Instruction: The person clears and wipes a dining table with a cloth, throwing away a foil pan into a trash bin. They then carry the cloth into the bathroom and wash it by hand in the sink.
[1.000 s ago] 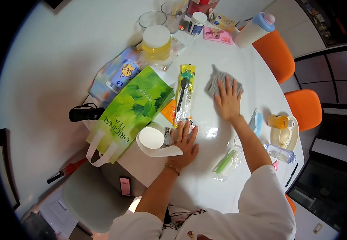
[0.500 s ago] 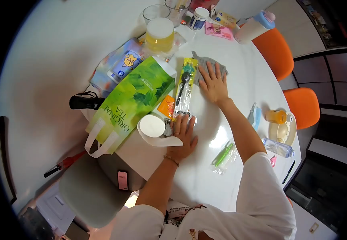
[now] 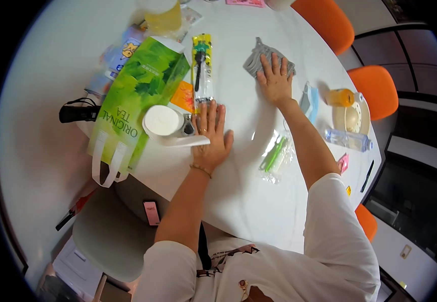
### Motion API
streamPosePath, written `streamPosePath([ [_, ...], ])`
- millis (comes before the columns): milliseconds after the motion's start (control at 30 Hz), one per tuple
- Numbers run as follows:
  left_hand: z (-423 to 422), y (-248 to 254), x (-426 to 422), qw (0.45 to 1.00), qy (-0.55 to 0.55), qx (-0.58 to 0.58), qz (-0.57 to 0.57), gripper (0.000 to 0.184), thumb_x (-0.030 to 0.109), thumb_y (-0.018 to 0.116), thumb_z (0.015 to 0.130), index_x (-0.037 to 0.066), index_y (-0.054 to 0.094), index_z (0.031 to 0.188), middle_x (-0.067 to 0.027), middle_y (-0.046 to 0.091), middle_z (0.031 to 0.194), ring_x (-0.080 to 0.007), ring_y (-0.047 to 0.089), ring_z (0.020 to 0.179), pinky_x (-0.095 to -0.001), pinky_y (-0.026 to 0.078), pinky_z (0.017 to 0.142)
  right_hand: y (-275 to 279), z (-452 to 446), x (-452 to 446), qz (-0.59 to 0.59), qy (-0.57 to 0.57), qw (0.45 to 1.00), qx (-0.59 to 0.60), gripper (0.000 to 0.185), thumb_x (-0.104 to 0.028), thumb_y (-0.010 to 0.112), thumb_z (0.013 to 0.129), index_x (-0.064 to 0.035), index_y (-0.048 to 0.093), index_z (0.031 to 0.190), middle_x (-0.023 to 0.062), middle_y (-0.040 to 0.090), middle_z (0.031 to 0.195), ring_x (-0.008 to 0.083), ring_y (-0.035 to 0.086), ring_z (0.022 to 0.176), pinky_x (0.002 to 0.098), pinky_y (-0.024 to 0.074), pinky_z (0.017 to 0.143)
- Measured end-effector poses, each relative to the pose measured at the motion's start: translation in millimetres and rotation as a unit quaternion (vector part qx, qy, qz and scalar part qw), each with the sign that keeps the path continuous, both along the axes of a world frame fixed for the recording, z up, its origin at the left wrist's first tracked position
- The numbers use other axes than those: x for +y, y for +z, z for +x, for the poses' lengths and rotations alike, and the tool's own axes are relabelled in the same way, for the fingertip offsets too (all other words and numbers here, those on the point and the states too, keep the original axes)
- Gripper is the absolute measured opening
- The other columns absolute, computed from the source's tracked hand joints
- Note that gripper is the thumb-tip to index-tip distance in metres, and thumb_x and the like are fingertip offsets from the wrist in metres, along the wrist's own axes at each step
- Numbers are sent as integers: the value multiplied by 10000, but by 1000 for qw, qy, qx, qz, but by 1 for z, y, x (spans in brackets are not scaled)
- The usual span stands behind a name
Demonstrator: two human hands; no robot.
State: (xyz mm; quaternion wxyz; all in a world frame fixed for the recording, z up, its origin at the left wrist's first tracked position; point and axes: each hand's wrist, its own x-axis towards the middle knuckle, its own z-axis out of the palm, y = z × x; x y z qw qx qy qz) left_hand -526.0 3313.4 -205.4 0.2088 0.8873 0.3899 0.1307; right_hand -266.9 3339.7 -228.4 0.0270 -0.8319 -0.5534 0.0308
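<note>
My right hand [image 3: 275, 83] lies flat with its fingers spread on a grey cloth [image 3: 258, 63], pressing it to the table. The cloth's far edge and left side show beyond the fingers. My left hand [image 3: 212, 132] is spread palm down at the table's left side. Its fingertips are by the lower end of a long yellow and clear packet [image 3: 202, 63] with a black utensil inside. Beside that hand stands a white paper roll [image 3: 163, 121], whose loose end reaches onto the back of the hand. A small metal nail clipper-like object [image 3: 188, 125] sits between roll and fingers.
A green tea bag [image 3: 143, 85] and an orange packet [image 3: 182, 96] lie left. On the right of the white table [image 3: 243, 201] are a green item in clear wrap [image 3: 276, 153], a blue mask [image 3: 309, 103], an orange-filled jar [image 3: 339, 97], a clear bottle [image 3: 349, 139] and a bowl [image 3: 362, 118].
My right hand and the grey cloth have slid right, away from the yellow packet. My left hand stays by the packet's lower end. The whole view has shifted, with the table's far end now cut off.
</note>
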Motion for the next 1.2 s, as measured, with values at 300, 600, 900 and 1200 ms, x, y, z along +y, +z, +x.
streamPosePath([
  [300,-2,-6,-3,995,-30,-6,97,602,315,545,818,125,356,1358,-143,213,1452,-360,147,1340,-578,162,1032,12,-35,-73,-5,26,999,25,571,-525,307,910,-295,199,1421,90,118,1496,382,51,1363,579,106,1060],
  [600,-12,2,-14,983,-122,-58,126,499,204,555,822,102,437,1295,-97,295,1423,-320,194,1327,-540,159,1049,18,-76,-115,77,43,995,49,531,-320,574,831,-195,415,1321,112,312,1420,403,256,1298,527,278,1014],
  [900,-21,20,-81,988,-60,-144,1,406,258,620,779,44,516,1107,-128,493,1109,-297,458,1050,-441,346,893,36,-16,-132,359,-139,923,27,269,-216,590,767,-119,616,1017,145,532,1143,338,470,1056,475,360,874],
  [1200,24,17,-145,979,58,-91,-172,445,300,689,722,36,533,1045,-106,500,1041,-277,491,977,-444,347,841,7,37,-167,330,-320,864,206,381,-365,593,774,-120,640,1062,89,600,1112,277,545,1043,491,295,948],
])
